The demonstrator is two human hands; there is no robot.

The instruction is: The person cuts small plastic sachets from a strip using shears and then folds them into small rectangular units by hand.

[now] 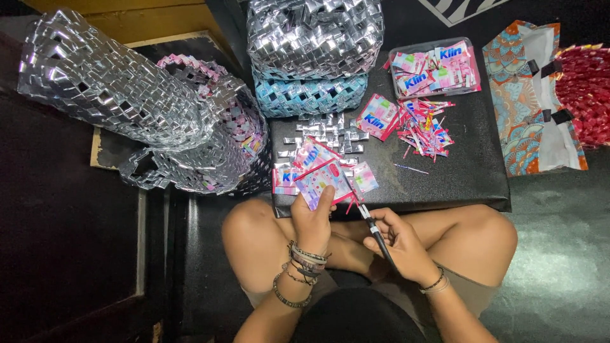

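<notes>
Seated cross-legged on floor, low black counter (470, 171) drawn up against knees, work kept within short reach.

Left hand (312, 219): closed, thumb and fingers pinching a pink and white sachet wrapper (321, 183) by its lower edge, wrapper raised off the counter's near edge and tilted toward the blades; likely held so to offer a free edge for cutting. Several bracelets at wrist.

Right hand (397, 238): closed around handles of black scissors (372, 225), blades pointing up and left toward the wrapper's lower right corner. Blade opening too small to judge.

More flat wrappers (283, 179) lying just beneath and beside the held one. Folded silver strips (327, 133) heaped behind, mid-counter. Thin pink and white offcuts (424, 130) scattered to the right, apparently trimmings kept apart from stock. Clear plastic tub (432, 68) of uncut sachets at far right corner.

Woven silver baskets (108, 82) on floor at left; a silver and blue woven bag (314, 57) beyond the counter. Patterned cloth bag (530, 101) at right.
</notes>
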